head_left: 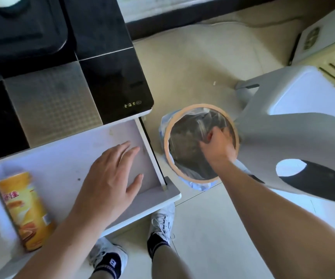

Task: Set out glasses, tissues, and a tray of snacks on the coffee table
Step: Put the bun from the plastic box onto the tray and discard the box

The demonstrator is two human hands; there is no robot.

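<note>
White board forms the open drawer point(41, 164), which is pulled out from under the black-topped bench point(110, 63). An orange snack can point(24, 210) is seen lying on its side in the drawer, toward the drawer's left end, with its lid end hidden under the left forearm. The left hand point(112, 172) is held over the right half of the drawer, palm down, with its fingers straight and spread; nothing is gripped by it, and whether the drawer floor is touched cannot be told.

Just right of the drawer, on the floor, a bin point(200, 141) with an orange rim and a pale liner bag is placed. The right hand point(217, 146) is reached into the mouth of the bin, near the rim's right side, with its fingers curled downward; whether anything is held by them cannot be told, since the fingertips are hidden by the back of the hand.

Right of the bin, and touching or nearly touching it, a grey plastic stool point(283, 109) is seen, with an oval hole in its seat. On the bench beyond the drawer, a grey textured panel point(51, 105) is set among glossy black tiles. Below the drawer, two feet in white shoes point(162, 220) and dark socks are planted on the pale tiled floor point(202, 238).
</note>
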